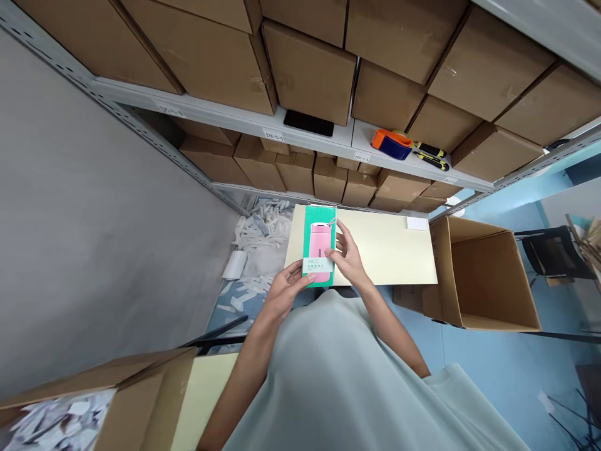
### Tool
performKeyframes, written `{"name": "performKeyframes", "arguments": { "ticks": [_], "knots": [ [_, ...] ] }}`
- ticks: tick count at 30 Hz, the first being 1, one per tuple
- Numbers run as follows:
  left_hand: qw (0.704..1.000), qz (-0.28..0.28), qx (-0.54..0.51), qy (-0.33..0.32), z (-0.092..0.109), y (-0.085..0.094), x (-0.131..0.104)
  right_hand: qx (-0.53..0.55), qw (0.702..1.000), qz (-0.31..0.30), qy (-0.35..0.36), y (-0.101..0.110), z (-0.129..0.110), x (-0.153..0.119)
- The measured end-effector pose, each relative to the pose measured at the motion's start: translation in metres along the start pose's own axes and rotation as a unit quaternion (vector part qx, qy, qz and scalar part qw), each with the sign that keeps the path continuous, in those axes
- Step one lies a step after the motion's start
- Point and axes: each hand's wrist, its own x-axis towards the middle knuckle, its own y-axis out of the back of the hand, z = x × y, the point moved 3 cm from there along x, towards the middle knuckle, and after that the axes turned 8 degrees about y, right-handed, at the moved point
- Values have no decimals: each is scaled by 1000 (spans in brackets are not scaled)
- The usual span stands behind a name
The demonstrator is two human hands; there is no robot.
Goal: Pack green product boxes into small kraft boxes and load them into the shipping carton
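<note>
Our lap is showing closest, under a pale green-blue cloth [347, 376]. We are holding a green box [320, 241] with a pink bottle picture on its front, using both hands. Our left hand [283, 289] is pinching the bottom left corner: the thumb is pressing on the front, and the fingers are bending around the side. Our right hand [350, 258] is gripping the right side. Its thumb is lying on the front, and its fingers are curling a little apart by the edge. We cannot tell how far the fingertips are reaching behind.

The green box is standing out over the left part of a cream table [385, 250]. A white card [417, 223] is lying near the table's far right corner. A big brown box [493, 282] is sitting open at the right. White paper scraps [267, 232] are piling up at the left.

Farther away, a shelf [345, 145] is holding lots of brown boxes [310, 69], a flat black thing [308, 123], an orange and blue thing [393, 144] and yellow and black cutters [432, 156].
</note>
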Motion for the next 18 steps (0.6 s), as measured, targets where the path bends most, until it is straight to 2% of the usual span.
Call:
{"name": "performKeyframes", "arguments": {
  "ticks": [4, 7, 9, 10, 12, 15, 18],
  "knots": [
    [992, 108, 40, -46, -6, -1, 7, -97, 994, 54, 10, -6, -8, -3],
    [972, 188, 94, -103, -6, -10, 6, -158, 986, 61, 10, -15, -19, -4],
    [962, 210, 113, -134, -4, -16, 2, -180, 981, 64, 14, -17, -23, -2],
    [962, 203, 111, -141, -3, -18, 0, -178, 982, 66, 17, -16, -24, 0],
    [977, 148, 84, -128, 0, -17, -2, -139, 988, 58, 15, -11, -22, 4],
    [998, 32, 14, -44, 5, -7, -2, -43, 999, 25, -3, -1, -13, 9],
    [999, -35, -25, 22, 6, 3, 1, 15, 1000, 12, -16, 5, -6, 11]
  ]
}}
